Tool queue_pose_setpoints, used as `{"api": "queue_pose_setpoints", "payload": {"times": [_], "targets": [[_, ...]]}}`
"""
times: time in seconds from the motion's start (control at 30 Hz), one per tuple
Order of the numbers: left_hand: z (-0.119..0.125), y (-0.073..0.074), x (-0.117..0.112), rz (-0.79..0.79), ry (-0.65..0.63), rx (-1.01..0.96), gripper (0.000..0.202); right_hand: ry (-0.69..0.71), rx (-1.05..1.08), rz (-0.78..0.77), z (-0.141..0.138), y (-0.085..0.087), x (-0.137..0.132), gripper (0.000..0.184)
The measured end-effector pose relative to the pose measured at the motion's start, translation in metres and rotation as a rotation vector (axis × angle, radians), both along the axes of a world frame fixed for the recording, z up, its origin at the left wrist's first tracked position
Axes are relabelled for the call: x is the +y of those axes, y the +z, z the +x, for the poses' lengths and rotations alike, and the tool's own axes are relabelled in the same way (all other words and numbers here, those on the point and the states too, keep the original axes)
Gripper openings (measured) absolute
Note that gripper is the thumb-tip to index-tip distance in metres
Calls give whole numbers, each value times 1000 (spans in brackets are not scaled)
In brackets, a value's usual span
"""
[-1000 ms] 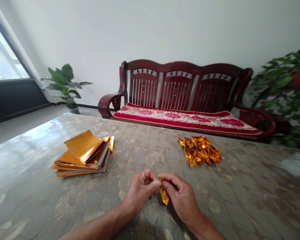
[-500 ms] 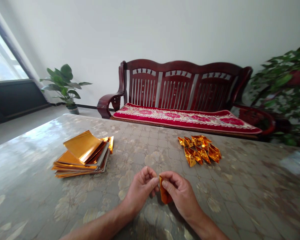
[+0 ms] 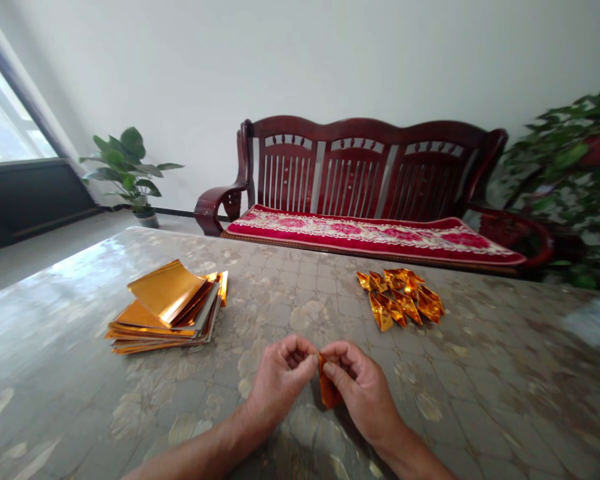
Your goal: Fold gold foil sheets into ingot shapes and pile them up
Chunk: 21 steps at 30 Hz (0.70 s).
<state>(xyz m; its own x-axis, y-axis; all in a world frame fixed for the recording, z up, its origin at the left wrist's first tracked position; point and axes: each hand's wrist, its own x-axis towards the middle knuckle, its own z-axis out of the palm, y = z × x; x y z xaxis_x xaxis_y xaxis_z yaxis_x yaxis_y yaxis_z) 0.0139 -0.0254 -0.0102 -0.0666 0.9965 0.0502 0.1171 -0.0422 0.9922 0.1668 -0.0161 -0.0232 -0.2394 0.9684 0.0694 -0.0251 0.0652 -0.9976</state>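
Both hands, left hand and right hand, pinch closed on a small folded gold foil paper whose upper half their fingertips hide, its lower end hanging toward six o'clock between them.

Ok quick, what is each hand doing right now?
Left hand: closed, pinching the top of the gold paper.
Right hand: closed, pinching the same gold paper.
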Motion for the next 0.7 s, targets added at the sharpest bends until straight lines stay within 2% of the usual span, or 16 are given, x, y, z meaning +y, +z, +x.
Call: {"api": "queue_pose_setpoints", "payload": {"times": [0.23,0.43,0.6,0.7], "targets": [[0,5,-2,68,54,121,8,-71,-82,49,0,5,0,24],[1,4,-5,108,61,174,8,-65,-111,52,1,6,1,22],[3,3,-5,55,46,143,10,-56,-160,61,3,7,1,22],[2,3,-5,-35,25,63,21,-32,-170,44,3,8,1,24]]}}
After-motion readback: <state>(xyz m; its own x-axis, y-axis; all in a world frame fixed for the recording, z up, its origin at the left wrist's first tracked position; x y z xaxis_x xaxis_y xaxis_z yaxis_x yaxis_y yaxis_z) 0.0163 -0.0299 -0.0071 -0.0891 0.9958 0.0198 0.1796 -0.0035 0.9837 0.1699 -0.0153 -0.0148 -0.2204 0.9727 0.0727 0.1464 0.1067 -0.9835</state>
